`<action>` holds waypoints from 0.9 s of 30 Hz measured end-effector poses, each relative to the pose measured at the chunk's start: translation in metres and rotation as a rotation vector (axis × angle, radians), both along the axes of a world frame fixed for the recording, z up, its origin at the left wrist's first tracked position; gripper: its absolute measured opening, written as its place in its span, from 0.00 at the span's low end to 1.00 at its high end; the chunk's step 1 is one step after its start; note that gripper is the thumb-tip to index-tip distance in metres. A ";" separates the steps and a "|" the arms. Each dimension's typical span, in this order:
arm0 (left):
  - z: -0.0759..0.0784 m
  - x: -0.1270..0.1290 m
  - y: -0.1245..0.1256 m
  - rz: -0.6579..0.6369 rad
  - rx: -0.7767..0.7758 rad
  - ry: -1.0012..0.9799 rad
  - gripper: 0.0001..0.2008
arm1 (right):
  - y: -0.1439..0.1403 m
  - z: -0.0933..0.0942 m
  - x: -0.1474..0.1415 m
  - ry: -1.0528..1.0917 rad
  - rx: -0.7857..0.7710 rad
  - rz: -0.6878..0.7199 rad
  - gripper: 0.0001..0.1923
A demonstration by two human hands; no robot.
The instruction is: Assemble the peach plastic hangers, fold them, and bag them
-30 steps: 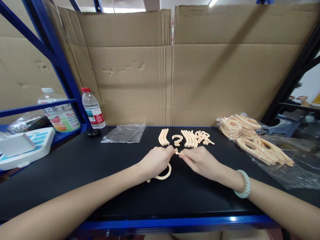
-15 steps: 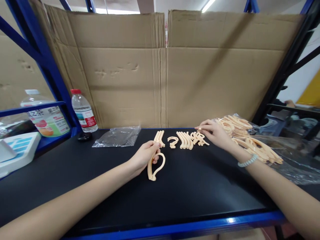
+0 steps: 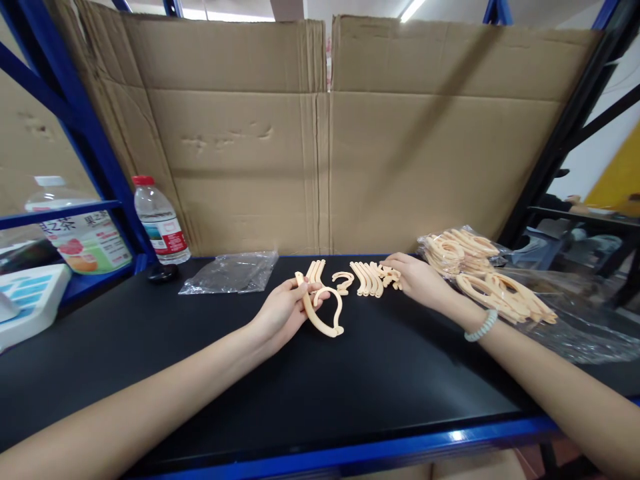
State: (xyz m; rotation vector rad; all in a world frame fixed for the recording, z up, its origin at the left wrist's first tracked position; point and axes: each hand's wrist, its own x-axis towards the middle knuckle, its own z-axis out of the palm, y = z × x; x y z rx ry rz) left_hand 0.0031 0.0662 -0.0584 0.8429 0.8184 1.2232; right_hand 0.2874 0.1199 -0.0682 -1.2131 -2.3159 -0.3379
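**Curved piece in my left hand, right hand at the small parts**

My forearms run off the bottom corners of the frame, so the elbows are cut off. My left hand (image 3: 283,308), just left of centre, has its fingers curled shut around one end of a peach plastic curved frame piece (image 3: 325,313); my palm hides that gripped end. The piece's long axis slants from upper left at my fingertips down to lower right, its open loop toward the right, low over the black tabletop (image 3: 350,387).

Right of centre, my right hand (image 3: 417,280) lies palm down, fingers loosely bent, tips on the pile of small peach plastic clips (image 3: 387,275). Whether they pinch one I cannot tell; the hand covers part of the pile.

Just left of that pile lies the row of peach curved strips (image 3: 367,279). At far right, clear plastic bags of peach frames (image 3: 480,267) blur together.
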 end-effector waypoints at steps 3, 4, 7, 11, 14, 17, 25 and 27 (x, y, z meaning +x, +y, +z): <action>0.000 0.001 -0.001 0.019 0.020 -0.003 0.07 | -0.032 0.004 -0.036 0.087 0.145 0.226 0.23; -0.001 0.002 -0.002 0.023 0.026 0.003 0.07 | -0.043 0.005 -0.049 0.052 0.173 0.351 0.22; -0.001 0.003 -0.004 0.013 0.069 0.011 0.06 | -0.068 0.005 -0.077 -0.160 0.193 0.594 0.20; -0.002 0.005 -0.008 -0.019 0.099 -0.001 0.04 | -0.072 0.002 -0.082 -0.247 0.172 0.571 0.16; -0.002 0.007 -0.010 -0.003 0.076 0.028 0.03 | -0.066 -0.001 -0.076 -0.198 0.137 0.559 0.12; -0.002 0.007 -0.012 0.062 0.117 0.134 0.12 | -0.062 -0.003 -0.073 -0.163 0.135 0.557 0.11; -0.004 -0.004 -0.017 0.283 1.148 1.164 0.20 | -0.061 -0.006 -0.069 -0.076 0.177 0.480 0.12; -0.004 -0.003 -0.020 0.122 1.359 1.372 0.11 | -0.062 -0.007 -0.070 -0.091 0.203 0.485 0.13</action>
